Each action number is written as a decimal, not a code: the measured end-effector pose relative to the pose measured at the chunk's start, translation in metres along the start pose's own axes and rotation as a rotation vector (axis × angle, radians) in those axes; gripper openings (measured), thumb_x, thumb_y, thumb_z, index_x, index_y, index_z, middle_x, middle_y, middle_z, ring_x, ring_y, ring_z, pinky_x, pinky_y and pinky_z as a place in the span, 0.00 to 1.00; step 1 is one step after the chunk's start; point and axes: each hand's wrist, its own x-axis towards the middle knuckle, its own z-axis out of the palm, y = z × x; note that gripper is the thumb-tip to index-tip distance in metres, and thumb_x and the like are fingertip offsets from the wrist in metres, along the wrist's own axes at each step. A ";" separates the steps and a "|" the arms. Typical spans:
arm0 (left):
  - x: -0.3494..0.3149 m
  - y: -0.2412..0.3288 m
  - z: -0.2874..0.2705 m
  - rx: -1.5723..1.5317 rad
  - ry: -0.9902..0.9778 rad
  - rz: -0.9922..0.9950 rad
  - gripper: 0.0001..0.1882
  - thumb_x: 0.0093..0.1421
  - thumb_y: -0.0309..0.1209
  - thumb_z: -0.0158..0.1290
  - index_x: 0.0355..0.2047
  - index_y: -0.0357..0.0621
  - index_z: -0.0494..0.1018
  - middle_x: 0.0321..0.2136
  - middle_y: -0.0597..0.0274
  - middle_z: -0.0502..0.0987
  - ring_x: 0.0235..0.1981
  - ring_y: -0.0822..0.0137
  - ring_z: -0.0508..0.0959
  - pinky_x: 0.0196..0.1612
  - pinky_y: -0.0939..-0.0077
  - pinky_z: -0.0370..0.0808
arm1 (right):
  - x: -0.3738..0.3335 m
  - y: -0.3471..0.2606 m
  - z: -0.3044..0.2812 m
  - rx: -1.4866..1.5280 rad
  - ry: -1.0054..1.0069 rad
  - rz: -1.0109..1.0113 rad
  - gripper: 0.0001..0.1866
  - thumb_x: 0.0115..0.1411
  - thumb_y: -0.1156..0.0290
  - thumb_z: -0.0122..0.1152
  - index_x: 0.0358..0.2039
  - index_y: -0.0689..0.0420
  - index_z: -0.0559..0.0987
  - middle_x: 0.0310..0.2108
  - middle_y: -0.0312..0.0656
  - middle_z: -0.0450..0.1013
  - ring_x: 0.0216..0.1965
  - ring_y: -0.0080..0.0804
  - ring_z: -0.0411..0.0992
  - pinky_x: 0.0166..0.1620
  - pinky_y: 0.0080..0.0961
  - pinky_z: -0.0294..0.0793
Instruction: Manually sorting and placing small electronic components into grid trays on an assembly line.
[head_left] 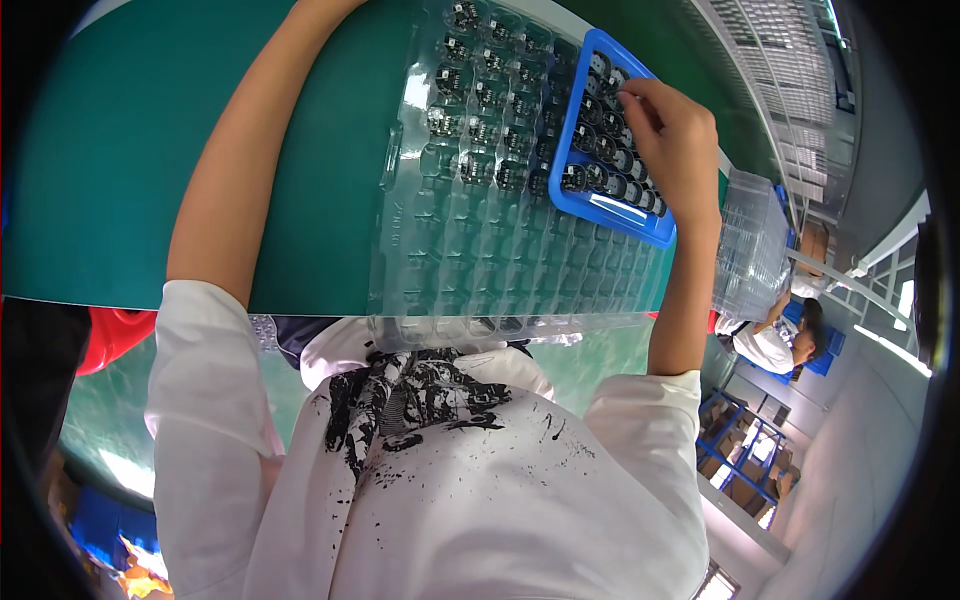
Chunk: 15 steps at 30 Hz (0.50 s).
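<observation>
My right hand point(676, 135) is over a shallow blue plastic tray point(568, 150), its fingers drawn together in a pinch at the small round parts inside. Whether a part is between the fingertips is hidden. Several black and grey round parts point(605, 148) lie in rows in that tray. The blue tray rests on the right portion of a clear plastic blister tray point(420, 245). Small dark circuit-board pieces point(480, 130) sit in its farther pockets, while the nearer pockets hold none. My left forearm point(232, 170) stretches across the table, and its hand is beyond the upper edge.
A green mat point(110, 170) covers the table. Stacked clear plastic trays point(748, 230) stand at the right beyond my forearm. The blister tray's near edge point(500, 328) overhangs the table edge. Another person in white point(768, 348) is farther right, near blue shelving point(740, 450).
</observation>
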 end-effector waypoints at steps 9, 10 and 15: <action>0.000 0.001 -0.001 -0.049 -0.016 -0.045 0.15 0.63 0.31 0.51 0.23 0.31 0.73 0.16 0.53 0.74 0.17 0.63 0.75 0.25 0.67 0.70 | 0.004 -0.005 0.005 -0.011 -0.033 -0.019 0.05 0.57 0.76 0.63 0.34 0.61 0.81 0.23 0.45 0.75 0.21 0.33 0.72 0.28 0.27 0.70; 0.000 0.001 -0.001 -0.047 -0.021 -0.046 0.15 0.63 0.31 0.51 0.23 0.31 0.73 0.16 0.53 0.74 0.17 0.63 0.75 0.25 0.67 0.70 | 0.004 -0.005 0.005 -0.011 -0.033 -0.020 0.05 0.57 0.76 0.63 0.34 0.61 0.81 0.23 0.45 0.75 0.21 0.33 0.72 0.28 0.27 0.70; 0.000 -0.001 -0.001 -0.015 -0.013 -0.008 0.15 0.63 0.31 0.50 0.23 0.31 0.73 0.16 0.53 0.74 0.17 0.63 0.75 0.25 0.67 0.71 | 0.005 -0.007 0.005 -0.002 -0.068 -0.007 0.05 0.58 0.76 0.62 0.34 0.62 0.81 0.24 0.46 0.75 0.21 0.34 0.72 0.28 0.28 0.70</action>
